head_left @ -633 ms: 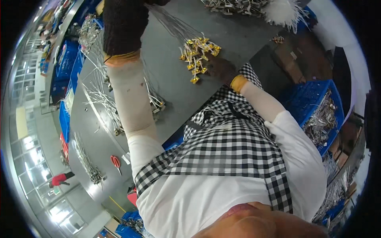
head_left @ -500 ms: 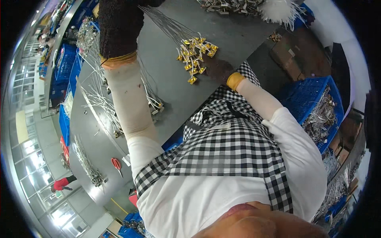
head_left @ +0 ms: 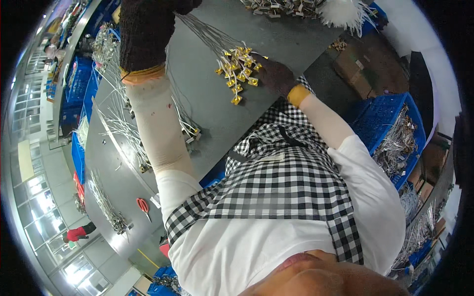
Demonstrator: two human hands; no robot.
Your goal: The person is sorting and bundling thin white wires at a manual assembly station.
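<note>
Dark knitted gloves with orange-yellow cuffs on left hand (head_left: pixel 148 29) and right hand (head_left: pixel 274 74). Pale sleeve covers from cuffs upward over both forearms. White short-sleeved shirt beneath. Black-and-white checked apron across chest, straps over both shoulders, small pale label near neckline.

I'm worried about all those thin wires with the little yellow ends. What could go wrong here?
The left hand in a dark knit glove lifts a fanned bundle of thin grey wires, so strands could slip out or tangle. The small yellow-tagged wire ends lie loose by the right gloved hand and might snag the knit. Red-handled scissors lie near the grey table's edge.
</note>
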